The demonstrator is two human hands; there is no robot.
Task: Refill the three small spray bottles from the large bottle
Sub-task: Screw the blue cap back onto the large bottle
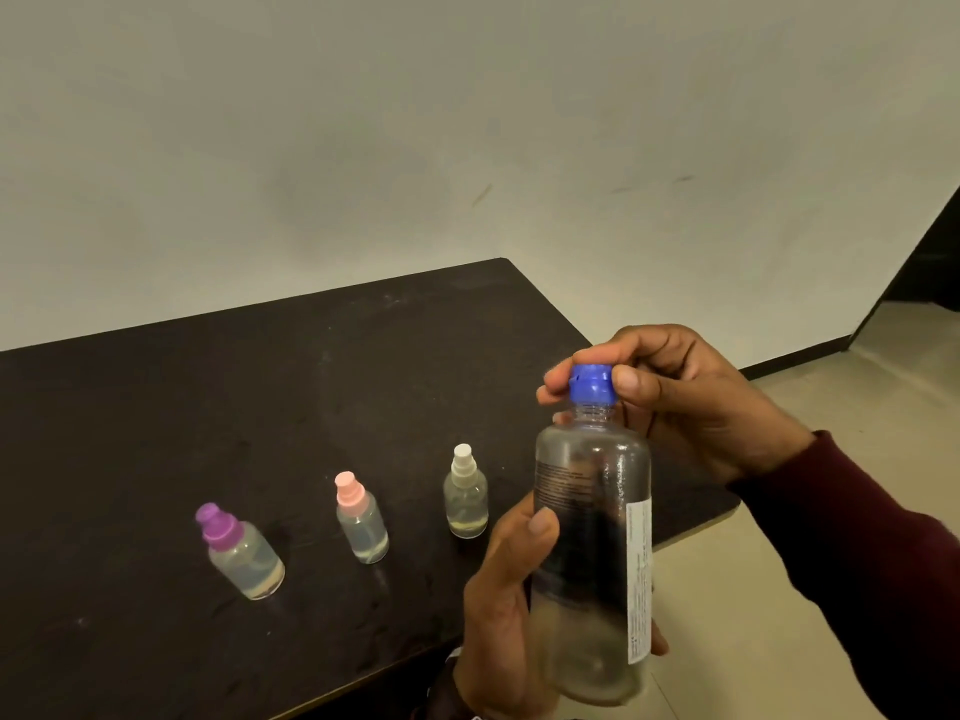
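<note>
I hold the large clear bottle [592, 553] upright in the air at the table's right edge. My left hand [498, 610] wraps its lower body. My right hand [691, 402] pinches its blue cap [592, 384] with thumb and fingers. Three small spray bottles stand in a row on the dark table [208, 407]: one with a purple top [239, 550] at the left, one with a pink top [361, 519] in the middle, one with a white top [465, 493] at the right. All three have their tops on and hold some clear liquid.
A plain light wall rises behind the table. Pale tiled floor [831, 407] lies to the right, past the table's edge. A dark doorway edge [930, 267] shows at far right.
</note>
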